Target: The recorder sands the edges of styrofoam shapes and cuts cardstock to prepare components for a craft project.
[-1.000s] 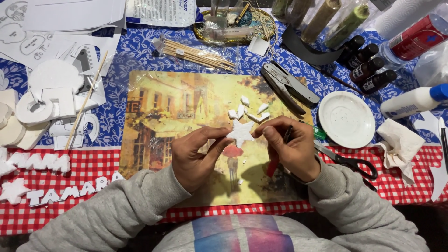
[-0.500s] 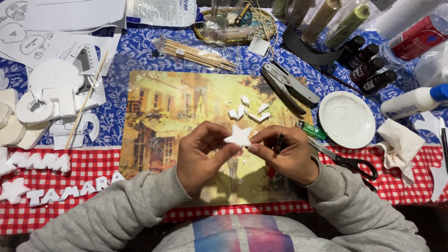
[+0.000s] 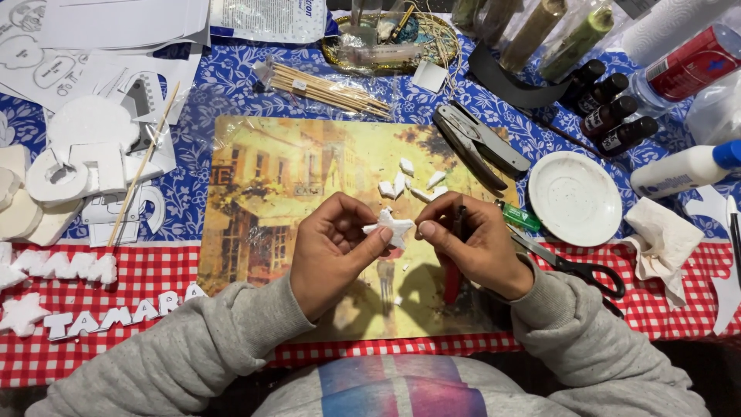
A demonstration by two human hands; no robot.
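The left hand pinches a small white foam star over the glossy picture mat; the right hand grips what may be a red-handled knife, thumb touching the star.

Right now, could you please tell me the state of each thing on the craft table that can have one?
White foam star: held between both hands above the picture mat.
Left hand: pinching the star.
Right hand: on the star's edge, gripping a red-handled tool.
Foam scraps: loose on the mat.
White saucer: empty, upright.
Scissors: closed, lying flat.
Hole punch: lying flat.
Dark small bottles: capped, lying down.
Glue bottle: capped, on its side.
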